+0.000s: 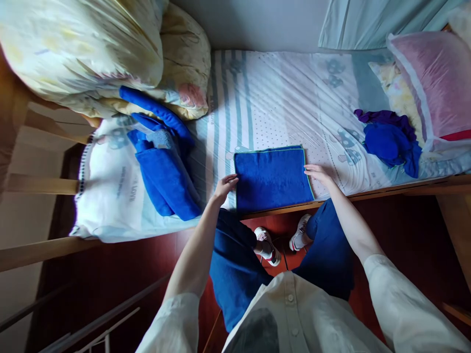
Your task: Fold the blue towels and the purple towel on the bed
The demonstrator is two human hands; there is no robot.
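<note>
A blue cloth (273,177) with a light green edge lies flat as a rectangle at the bed's front edge. My left hand (225,187) is at its left side, fingers extended, fingertips touching or just beside the border. At the right side my right hand (318,173) has its fingers stretched toward the cloth's edge. Neither hand grasps anything visible. To the left, a heap of blue fabric (165,176) lies loosely folded. Farther right is a crumpled blue cloth (386,142) with a purple cloth (395,119) behind it.
The bed sheet (279,98) is patterned and wrinkled. Bulky yellowish bedding (91,54) fills the back left, and a pink pillow (436,83) lies at the right. Wooden rails (44,184) stand at the left. A curtain (371,24) hangs behind the bed.
</note>
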